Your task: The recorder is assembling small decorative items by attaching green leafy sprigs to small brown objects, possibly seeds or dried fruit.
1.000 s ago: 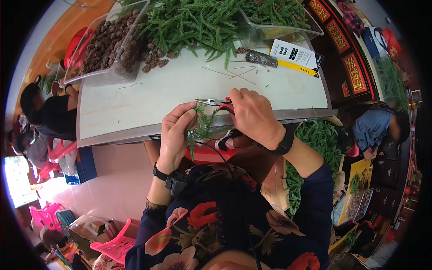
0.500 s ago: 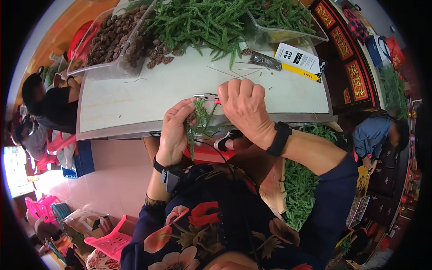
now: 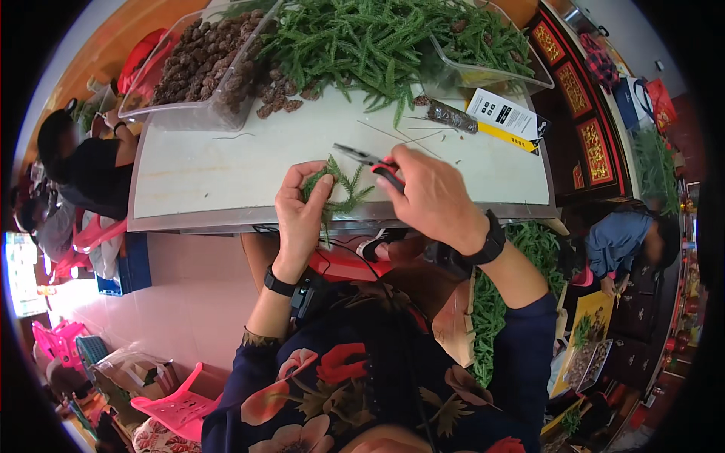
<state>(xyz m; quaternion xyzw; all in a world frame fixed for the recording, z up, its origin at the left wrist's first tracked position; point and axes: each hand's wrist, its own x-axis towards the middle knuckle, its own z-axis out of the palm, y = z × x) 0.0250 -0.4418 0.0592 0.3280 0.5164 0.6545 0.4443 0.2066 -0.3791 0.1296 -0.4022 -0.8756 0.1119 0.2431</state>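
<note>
My left hand is closed on a small green fir-like sprig, its thumb and fingers pinching the stem end over the table's near edge. The pine cone that showed in this grip is now hidden by the fingers. To the right, my right hand is wrapped around pliers with red and black handles. Their metal jaws point up and left, above the sprig and apart from it. Thin wires lie crossed on the white tabletop beyond the pliers.
A clear bin of pine cones stands at the back left, with loose cones beside it. Green sprigs are heaped at the back middle. A clear bin, a wire bundle and a printed card are at the back right.
The pliers have come away from the sprig, and my right hand has turned, showing more of their handles. My left hand has rolled over, its fingers now covering the pine cone.
</note>
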